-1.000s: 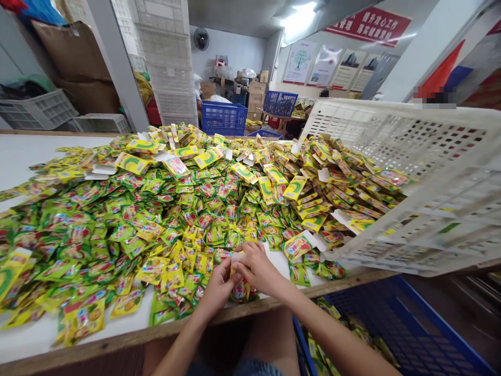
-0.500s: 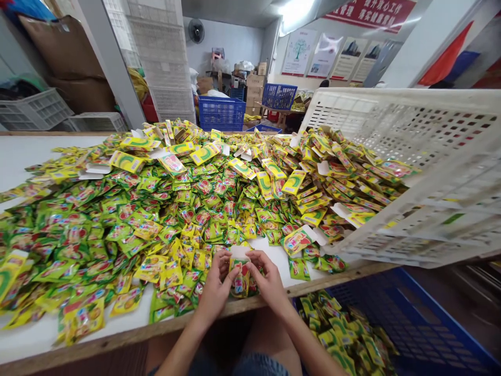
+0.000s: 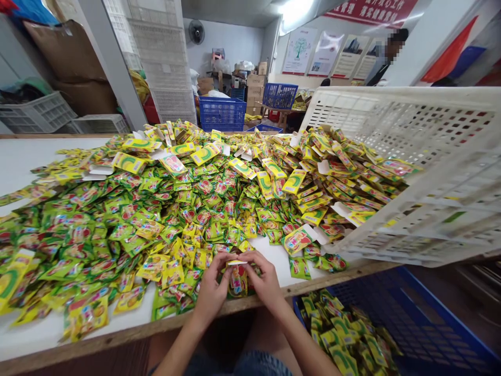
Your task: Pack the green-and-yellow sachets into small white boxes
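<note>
My left hand (image 3: 211, 290) and my right hand (image 3: 264, 279) meet at the table's front edge, fingers pinched on a small yellow-green box (image 3: 237, 279) held upright between them. Its white top flap is folded down under my fingertips. A big heap of green and yellow sachets (image 3: 164, 214) covers the white table (image 3: 15, 156) just beyond my hands. Flat and folded yellow boxes (image 3: 129, 163) lie on top of the heap further back.
A white plastic crate (image 3: 430, 172) lies tilted on the table at right, spilling boxes. A blue crate (image 3: 407, 329) with finished boxes (image 3: 340, 339) stands below at right. Blue baskets (image 3: 222, 114), stacked white crates (image 3: 164, 57) and a person (image 3: 385, 57) are behind.
The box's white flap stood up between my fingers; now both hands have pressed it down onto the box top. The hands stayed at the front edge.
</note>
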`<state>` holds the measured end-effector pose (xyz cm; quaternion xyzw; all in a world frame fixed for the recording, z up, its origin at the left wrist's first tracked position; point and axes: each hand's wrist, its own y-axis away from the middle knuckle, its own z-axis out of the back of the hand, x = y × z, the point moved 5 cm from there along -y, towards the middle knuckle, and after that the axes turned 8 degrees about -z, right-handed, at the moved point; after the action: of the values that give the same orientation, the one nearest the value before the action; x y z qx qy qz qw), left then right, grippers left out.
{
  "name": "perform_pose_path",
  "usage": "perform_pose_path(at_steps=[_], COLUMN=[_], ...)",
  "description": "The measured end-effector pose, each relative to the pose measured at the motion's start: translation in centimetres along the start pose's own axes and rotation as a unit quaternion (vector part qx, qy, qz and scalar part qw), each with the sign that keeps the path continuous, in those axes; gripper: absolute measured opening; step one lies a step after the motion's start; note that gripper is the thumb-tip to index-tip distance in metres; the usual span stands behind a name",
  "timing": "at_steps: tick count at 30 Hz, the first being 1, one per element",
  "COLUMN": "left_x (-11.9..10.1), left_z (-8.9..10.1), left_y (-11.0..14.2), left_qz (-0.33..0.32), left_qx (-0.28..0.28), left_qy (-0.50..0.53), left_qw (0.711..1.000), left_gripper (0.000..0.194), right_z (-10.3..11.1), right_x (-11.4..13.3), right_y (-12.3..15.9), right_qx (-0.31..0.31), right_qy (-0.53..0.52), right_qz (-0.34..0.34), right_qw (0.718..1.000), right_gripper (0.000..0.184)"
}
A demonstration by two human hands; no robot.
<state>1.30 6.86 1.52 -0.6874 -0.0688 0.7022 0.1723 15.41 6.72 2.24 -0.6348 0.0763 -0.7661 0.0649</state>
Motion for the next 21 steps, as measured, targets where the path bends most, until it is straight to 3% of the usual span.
perform_pose_path(at_steps=[5, 12, 21], left_x=[-0.7, -0.1, 0.7], left_z=[0.6, 0.8, 1.0], left_y=[0.3, 0.3, 0.8], left_qz=[0.004, 0.05, -0.008], left_qx=[-0.019, -0.067, -0.059], left_qy=[-0.023, 0.002, -0.009], left_qw=[1.0, 0.996, 0.998], left_gripper=[0.012, 0.016, 0.009], right_z=[-0.4, -1.2, -0.4], right_x=[1.1, 0.3, -0.4], right_y=[0.4, -0.3, 0.9], right_qx=[-0.01, -0.019, -0.018], right_qy=[0.013, 0.002, -0.026], right_qz=[0.009, -0.076, -0.045], right_qw=[1.0, 0.997, 0.998], right_gripper=[0.009, 0.012, 0.01])
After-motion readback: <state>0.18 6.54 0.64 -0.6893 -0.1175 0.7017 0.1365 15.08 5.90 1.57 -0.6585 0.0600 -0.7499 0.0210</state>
